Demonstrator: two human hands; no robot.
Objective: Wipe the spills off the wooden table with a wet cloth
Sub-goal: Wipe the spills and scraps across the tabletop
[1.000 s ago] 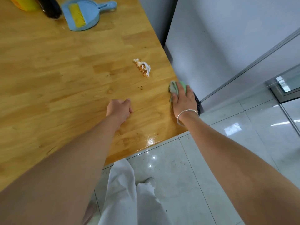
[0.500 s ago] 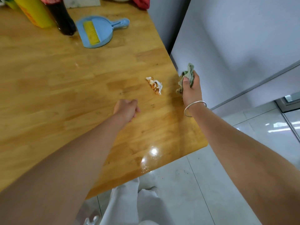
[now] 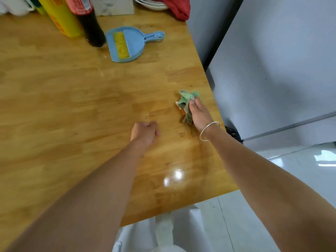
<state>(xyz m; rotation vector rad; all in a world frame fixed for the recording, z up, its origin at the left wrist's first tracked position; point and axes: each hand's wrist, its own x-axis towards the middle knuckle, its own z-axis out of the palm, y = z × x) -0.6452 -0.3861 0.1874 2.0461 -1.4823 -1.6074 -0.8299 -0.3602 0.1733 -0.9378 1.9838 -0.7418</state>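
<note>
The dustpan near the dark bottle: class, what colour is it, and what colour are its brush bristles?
The dustpan is light blue, its bristles yellow; the head view shows it best.

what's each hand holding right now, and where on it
The right hand grips the bunched green cloth by its right side, thumb on top, pressing it to the wooden table. The left hand is a closed fist; nothing visible in it.

Dustpan [image 3: 127,44] on table [image 3: 54,99], right of bottle [image 3: 91,24]
</note>
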